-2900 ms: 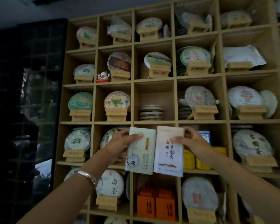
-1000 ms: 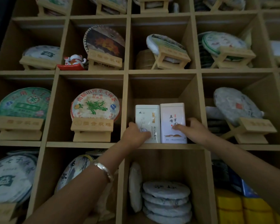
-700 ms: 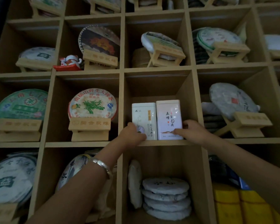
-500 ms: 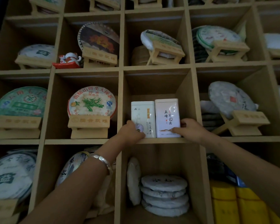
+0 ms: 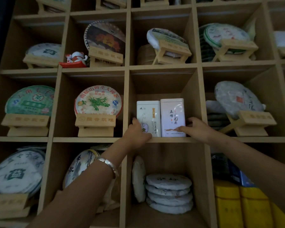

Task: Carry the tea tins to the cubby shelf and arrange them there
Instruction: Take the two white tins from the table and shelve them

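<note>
Both tea tins (image 5: 160, 118) now stand deeper in the cubby (image 5: 194, 102), left hand (image 5: 136, 131) and right hand (image 5: 198, 129) fingers loosely cupping their stiff, light, slippery lower corners

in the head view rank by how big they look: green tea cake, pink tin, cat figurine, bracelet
Largest to smallest:
1. green tea cake
2. pink tin
3. cat figurine and bracelet look about alike; the bracelet is nearer the camera, so I won't rank them.

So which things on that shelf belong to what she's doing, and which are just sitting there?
In the job:
left tin
right tin
left hand
right hand
cubby shelf

Just sitting there:
cat figurine
stacked tea cakes
yellow boxes
</note>
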The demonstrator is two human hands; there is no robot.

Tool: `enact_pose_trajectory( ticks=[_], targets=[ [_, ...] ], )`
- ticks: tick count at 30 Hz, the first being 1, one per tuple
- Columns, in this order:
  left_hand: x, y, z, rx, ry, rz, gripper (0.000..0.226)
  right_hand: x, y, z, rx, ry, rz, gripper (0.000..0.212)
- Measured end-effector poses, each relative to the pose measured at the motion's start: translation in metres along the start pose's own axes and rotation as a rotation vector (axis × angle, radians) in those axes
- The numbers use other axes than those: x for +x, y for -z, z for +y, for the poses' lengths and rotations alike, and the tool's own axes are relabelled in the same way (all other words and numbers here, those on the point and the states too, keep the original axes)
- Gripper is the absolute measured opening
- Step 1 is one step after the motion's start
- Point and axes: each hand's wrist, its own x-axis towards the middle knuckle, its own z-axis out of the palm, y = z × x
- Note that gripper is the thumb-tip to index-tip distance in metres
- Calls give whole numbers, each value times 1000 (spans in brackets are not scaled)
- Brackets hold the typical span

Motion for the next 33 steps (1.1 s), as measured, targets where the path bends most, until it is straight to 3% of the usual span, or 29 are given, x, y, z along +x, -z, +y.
enact_pose_trajectory(
  ticks=[5, 10, 14, 17, 20, 22, 26, 33],
  targets=[
    [-21, -1, 6, 112, 21, 48, 80, -19, -2, 4, -72, 54, 5, 52],
    [-67, -25, 6, 422, 2, 101, 88, -53, -16, 18, -400, 269, 211, 64],
    [-96, -54, 9, 732, 138, -38, 88, -80, -24, 24, -626, 330, 175, 67],
    [-107, -71, 12, 706, 256, -206, 71, -101, -23, 22, -771, 311, 124, 61],
    [-115, -81, 19, 672, 127, -420, 52, -130, -19, 22, -857, 207, 2, 51],
    [-121, -86, 27, 673, 41, -504, 51, -153, -15, 27, -907, 124, -82, 48],
    [-130, -107, 49, 721, -121, -429, 38, -198, 4, 40, -979, 11, -99, 47],
    [-178, -170, 116, 416, -408, -517, 44, -295, 86, 50, -1126, -264, -42, 53]
  ],
)
